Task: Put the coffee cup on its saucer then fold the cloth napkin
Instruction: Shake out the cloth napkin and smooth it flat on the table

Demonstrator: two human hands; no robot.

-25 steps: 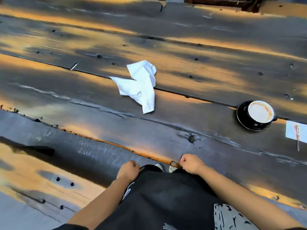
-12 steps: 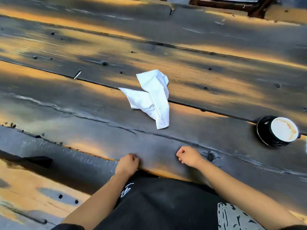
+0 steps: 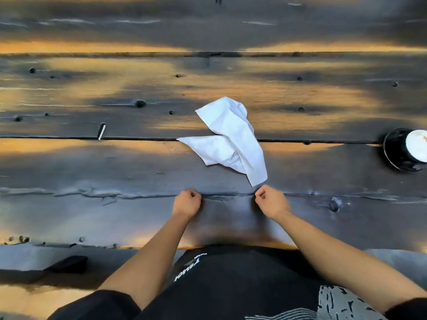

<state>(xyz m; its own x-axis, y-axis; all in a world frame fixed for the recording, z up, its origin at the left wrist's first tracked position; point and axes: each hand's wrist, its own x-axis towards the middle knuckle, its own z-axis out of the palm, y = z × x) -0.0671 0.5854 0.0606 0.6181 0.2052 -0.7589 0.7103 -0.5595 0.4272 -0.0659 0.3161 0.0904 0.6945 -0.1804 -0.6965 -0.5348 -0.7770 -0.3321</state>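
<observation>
While the coffee cup (image 3: 417,148) sits on its black saucer (image 3: 392,150) at far right, we see the crumpled white napkin (image 3: 231,140) mid-surface (image 3: 115,169), and our 2 hands, left (image 3: 186,202) and right (image 3: 272,200), curled into empty fists near it.

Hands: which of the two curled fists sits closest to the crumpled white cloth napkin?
The right hand: its knuckles nearly meet the crumpled white cloth napkin's lower corner; the left hand sits farther off.
</observation>
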